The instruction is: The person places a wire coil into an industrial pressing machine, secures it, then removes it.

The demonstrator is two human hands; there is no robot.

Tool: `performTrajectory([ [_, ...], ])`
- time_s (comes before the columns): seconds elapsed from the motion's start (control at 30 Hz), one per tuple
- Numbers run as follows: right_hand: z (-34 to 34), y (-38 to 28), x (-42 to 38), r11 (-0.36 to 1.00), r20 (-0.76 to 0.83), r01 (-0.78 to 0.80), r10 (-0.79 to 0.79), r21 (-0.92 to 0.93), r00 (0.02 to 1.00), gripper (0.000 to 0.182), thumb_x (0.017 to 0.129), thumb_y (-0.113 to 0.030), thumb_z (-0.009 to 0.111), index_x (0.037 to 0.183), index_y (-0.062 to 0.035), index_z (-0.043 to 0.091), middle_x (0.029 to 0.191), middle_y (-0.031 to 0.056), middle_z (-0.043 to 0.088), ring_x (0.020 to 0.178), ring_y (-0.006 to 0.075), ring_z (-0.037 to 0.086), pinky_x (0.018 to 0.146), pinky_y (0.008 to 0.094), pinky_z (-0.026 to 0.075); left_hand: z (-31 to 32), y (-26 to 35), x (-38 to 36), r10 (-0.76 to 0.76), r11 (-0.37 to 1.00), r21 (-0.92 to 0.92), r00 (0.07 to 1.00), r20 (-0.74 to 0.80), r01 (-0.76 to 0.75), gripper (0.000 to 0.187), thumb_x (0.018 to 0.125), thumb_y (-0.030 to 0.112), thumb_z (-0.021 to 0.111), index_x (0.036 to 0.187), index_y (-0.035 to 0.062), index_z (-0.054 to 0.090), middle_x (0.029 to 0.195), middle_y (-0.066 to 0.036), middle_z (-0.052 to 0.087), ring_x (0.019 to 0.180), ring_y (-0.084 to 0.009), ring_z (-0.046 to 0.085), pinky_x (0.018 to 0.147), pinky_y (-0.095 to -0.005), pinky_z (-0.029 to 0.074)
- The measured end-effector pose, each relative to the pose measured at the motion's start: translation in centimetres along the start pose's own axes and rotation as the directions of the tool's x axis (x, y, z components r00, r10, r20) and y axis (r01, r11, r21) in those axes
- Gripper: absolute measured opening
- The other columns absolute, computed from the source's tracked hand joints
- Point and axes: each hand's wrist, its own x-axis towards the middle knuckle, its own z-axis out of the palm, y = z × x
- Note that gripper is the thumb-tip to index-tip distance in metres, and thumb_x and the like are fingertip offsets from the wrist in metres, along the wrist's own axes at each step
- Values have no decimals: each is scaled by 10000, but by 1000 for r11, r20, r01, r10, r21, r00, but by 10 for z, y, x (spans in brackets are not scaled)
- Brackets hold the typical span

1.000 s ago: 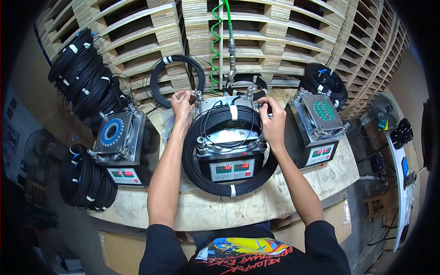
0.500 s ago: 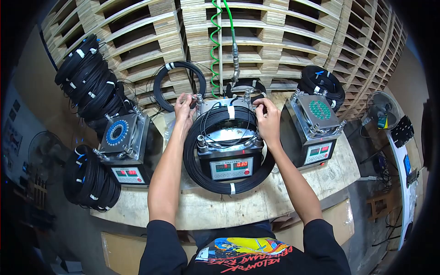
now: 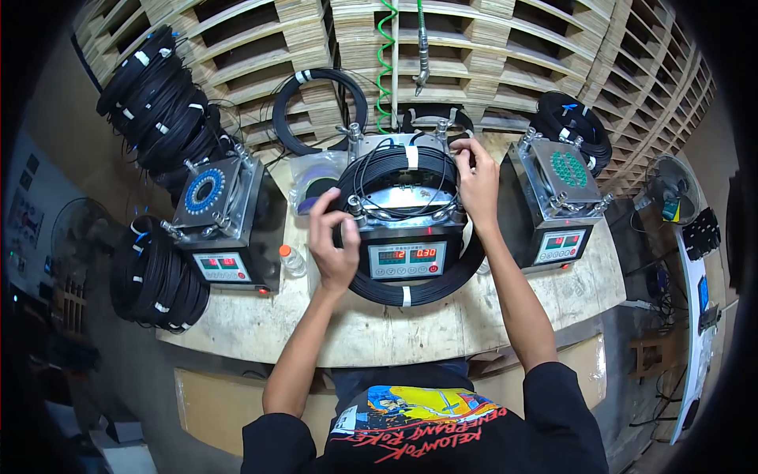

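A large coil of black cable (image 3: 407,294), banded with white tape, is draped around the middle machine (image 3: 371,251), its upper part resting over the metal top plate. My left hand (image 3: 333,246) is at the coil's left side by the front-left post knob (image 3: 354,206), fingers bent and apart, with nothing visible in them. At the coil's right edge, near the rear-right post, is my right hand (image 3: 478,188). Its thumb and forefinger are drawn close together; anything between them is too small to make out. The lit display (image 3: 407,257) shows red digits, 0.30 on its right.
Similar machines stand left (image 3: 221,217) with a blue ring of parts and right (image 3: 560,197) with green ones. Stacked cable coils (image 3: 162,118) rise at left. An orange-capped bottle (image 3: 292,261) and a clear bag (image 3: 308,170) are on the wooden table (image 3: 260,324). Pallets (image 3: 489,47) line the back.
My left hand has come from the rear-left post toward me to the front-left knob. My right hand stays by the coil's right edge. The display's left digits differ, and the camera view has shifted.
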Motion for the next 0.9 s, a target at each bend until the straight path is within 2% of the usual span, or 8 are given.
performTrajectory([
  [0.07,0,7,-4,999,-15,42,-42,18,999,180,932,-66,514,981,30,657,893,179,689,799,298,667,735,358,508,2,0,-3,167,974,132,978,122,-182,210,852,200,670,978,32,655,1361,-222,525,1275,-417,495,1079,-504,377],
  [0.2,-8,11,-24,996,-27,48,-46,81,999,192,946,-68,498,1021,24,648,968,176,681,871,301,658,794,364,500,1,9,5,188,897,327,926,326,-297,361,795,299,747,1100,111,701,1454,-220,446,1333,-439,426,1090,-577,334],
  [0.27,-10,8,-41,990,-87,117,-123,-73,989,217,957,-80,489,1082,16,639,1040,175,670,960,302,643,866,371,481,3,7,4,172,909,315,935,311,-272,334,788,314,774,1002,71,691,1419,-217,457,1333,-430,425,1094,-575,328],
  [0.37,-13,10,-61,997,-89,49,-54,-58,995,263,984,-121,483,1165,14,618,1128,189,665,1082,320,627,961,374,456,4,-5,-11,95,991,84,994,62,-100,263,803,213,794,847,32,608,1269,-206,491,1281,-401,465,1078,-515,361],
  [0.5,-12,11,-66,996,-93,42,-49,-75,994,286,993,-134,489,1201,29,598,1206,213,649,1140,350,623,1000,380,451,8,-6,-21,31,993,115,999,-40,-26,255,887,171,710,1052,23,583,1167,-182,527,1124,-377,511,1008,-483,400],
  [0.67,-11,19,-65,979,-114,131,-149,-154,982,314,996,-122,474,1251,33,570,1174,184,664,1070,280,655,950,350,477,6,-9,-22,-3,985,173,995,-100,21,199,915,171,665,1029,23,596,1045,-163,532,986,-320,516,905,-436,423],
  [0.73,-10,16,-67,995,-130,62,-73,-82,989,300,970,-131,521,1219,27,575,1190,217,656,1096,368,639,965,394,475,5,-12,-25,-70,971,219,991,-116,94,166,919,167,661,983,25,603,974,-137,553,891,-279,500,813,-405,412],
  [0.9,-9,18,-66,995,-138,74,-81,-60,987,270,958,-118,529,1182,26,572,1192,216,659,1075,370,646,952,400,482,8,-15,-23,-109,967,211,979,-170,145,159,951,196,631,932,43,590,761,-61,555,727,-227,448,723,-361,357],
])
